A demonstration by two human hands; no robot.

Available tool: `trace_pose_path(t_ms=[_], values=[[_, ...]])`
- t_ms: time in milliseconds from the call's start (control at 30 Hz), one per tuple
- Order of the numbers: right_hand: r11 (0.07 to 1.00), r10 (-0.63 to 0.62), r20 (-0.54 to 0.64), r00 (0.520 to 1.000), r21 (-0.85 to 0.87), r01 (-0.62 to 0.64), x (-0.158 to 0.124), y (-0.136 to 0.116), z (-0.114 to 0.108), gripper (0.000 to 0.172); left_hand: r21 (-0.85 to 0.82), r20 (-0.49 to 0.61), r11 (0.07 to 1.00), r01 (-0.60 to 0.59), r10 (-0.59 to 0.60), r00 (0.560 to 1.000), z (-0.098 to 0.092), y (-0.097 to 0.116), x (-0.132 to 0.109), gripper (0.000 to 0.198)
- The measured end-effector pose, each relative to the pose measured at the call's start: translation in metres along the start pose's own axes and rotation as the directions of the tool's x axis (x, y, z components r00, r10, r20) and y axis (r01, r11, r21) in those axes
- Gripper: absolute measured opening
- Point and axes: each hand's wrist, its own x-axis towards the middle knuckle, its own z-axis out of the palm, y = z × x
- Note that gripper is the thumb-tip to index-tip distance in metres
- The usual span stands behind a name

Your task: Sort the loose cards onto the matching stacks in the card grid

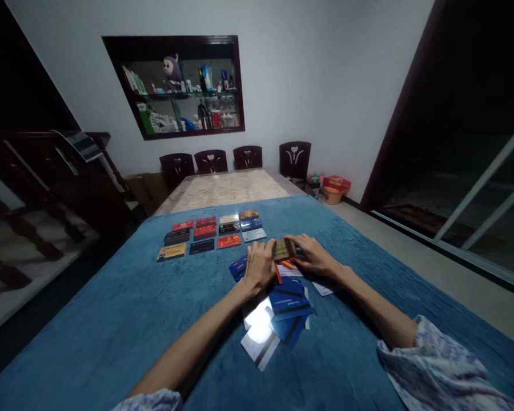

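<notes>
Between my two hands is a gold-brown card, possibly with others behind it. My left hand has its fingers closed on the card's left end. My right hand pinches its right end. Beneath and around them lies a loose heap of cards: blue cards, a white card with a dark stripe catching glare, and a red-edged card partly under my left hand. Farther left, several small groups of cards sit in rows, among them a yellow card, a dark card and an orange-red card.
A blue cloth covers the near part of the long table; its far end shows a bare marbled top. Dark chairs stand behind it. A wall niche holds bottles and a plush toy. A red-and-orange container is on the floor.
</notes>
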Motion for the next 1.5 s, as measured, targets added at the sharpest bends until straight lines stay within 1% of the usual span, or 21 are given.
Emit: trace_pose_path(t_ms=[100, 233, 300, 433, 533, 633, 733, 800, 867, 933, 967, 1067, 1200, 1333, 1500], values=[[0.998, 0.023, -0.005, 1.0, -0.058, -0.023, 0.002, -0.003, -0.001, 0.053, -0.047, 0.006, 0.999, 0.015, -0.015, 1.0, -0.003, -0.002, 0.002, 0.042], [0.993, 0.015, -0.01, 1.0, -0.114, -0.016, 0.005, -0.005, -0.002, 0.051, -0.053, 0.042, 0.999, 0.008, -0.006, 0.999, -0.008, -0.005, 0.005, 0.048], [0.991, 0.005, 0.015, 1.0, -0.136, -0.002, 0.007, -0.007, -0.005, 0.052, -0.038, 0.066, 0.999, 0.003, 0.0, 0.998, -0.011, -0.009, 0.006, 0.047], [0.984, -0.006, 0.093, 0.996, -0.18, 0.022, 0.02, -0.01, -0.013, 0.055, 0.015, 0.088, 0.999, -0.031, 0.03, 0.996, -0.02, -0.021, 0.009, 0.037], [0.973, -0.033, 0.141, 0.99, -0.22, 0.063, 0.037, -0.015, -0.021, 0.052, 0.082, 0.097, 0.993, -0.085, 0.077, 0.992, -0.029, -0.032, 0.014, 0.033], [0.961, -0.048, 0.194, 0.98, -0.258, 0.098, 0.059, -0.024, -0.029, 0.048, 0.149, 0.115, 0.982, -0.114, 0.097, 0.989, -0.039, -0.046, 0.02, 0.028], [0.951, -0.02, 0.286, 0.958, -0.29, 0.107, 0.084, -0.034, -0.034, 0.05, 0.198, 0.122, 0.974, -0.113, 0.09, 0.988, -0.048, -0.061, 0.028, 0.025], [0.943, -0.023, 0.318, 0.948, -0.307, 0.126, 0.102, -0.04, -0.035, 0.044, 0.23, 0.121, 0.968, -0.097, 0.071, 0.99, -0.054, -0.073, 0.035, 0.026], [0.938, -0.03, 0.323, 0.946, -0.318, 0.139, 0.12, -0.044, -0.035, 0.038, 0.267, 0.121, 0.96, -0.081, 0.05, 0.991, -0.059, -0.086, 0.042, 0.029], [0.935, -0.027, 0.325, 0.945, -0.327, 0.139, 0.138, -0.048, -0.032, 0.035, 0.305, 0.126, 0.949, -0.075, 0.038, 0.991, -0.063, -0.099, 0.051, 0.032], [0.933, -0.016, 0.33, 0.944, -0.333, 0.133, 0.147, -0.049, -0.031, 0.036, 0.321, 0.131, 0.944, -0.072, 0.031, 0.991, -0.066, -0.106, 0.055, 0.033], [0.935, 0.011, 0.338, 0.941, -0.337, 0.11, 0.174, -0.053, -0.025, 0.042, 0.358, 0.143, 0.932, -0.059, 0.007, 0.99, -0.071, -0.125, 0.07, 0.027], [0.938, 0.043, 0.347, 0.937, -0.336, 0.081, 0.208, -0.052, -0.011, 0.039, 0.389, 0.15, 0.921, -0.017, -0.045, 0.988, -0.075, -0.148, 0.089, 0.023], [0.947, 0.06, 0.363, 0.93, -0.316, 0.062, 0.236, -0.045, 0.007, 0.034, 0.393, 0.159, 0.919, 0.023, -0.093, 0.983, -0.071, -0.17, 0.107, 0.024], [0.953, 0.098, 0.397, 0.913, -0.301, 0.029, 0.262, -0.037, 0.027, 0.038, 0.383, 0.195, 0.922, 0.058, -0.142, 0.971, -0.059, -0.195, 0.125, 0.025]])
